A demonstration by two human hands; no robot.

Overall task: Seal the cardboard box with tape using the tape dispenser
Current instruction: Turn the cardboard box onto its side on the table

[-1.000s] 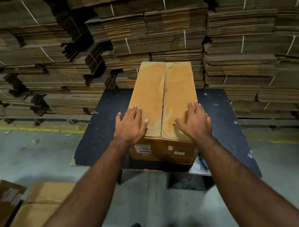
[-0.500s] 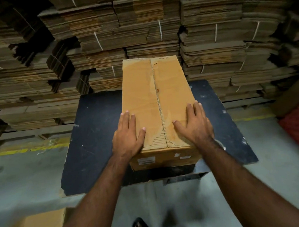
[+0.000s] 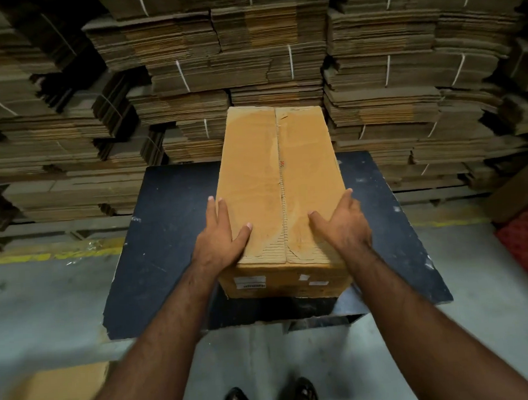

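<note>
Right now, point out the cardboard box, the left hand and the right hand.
cardboard box (image 3: pixel 255 176): head view, left top flap.
left hand (image 3: pixel 220 239): head view, back of the hand.
right hand (image 3: pixel 344 229): head view, back of the hand.

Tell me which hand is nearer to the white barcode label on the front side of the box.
Left. The left hand lies on the box's near-left corner, just above the barcode label; the right hand rests at the near-right edge, farther away.
</note>
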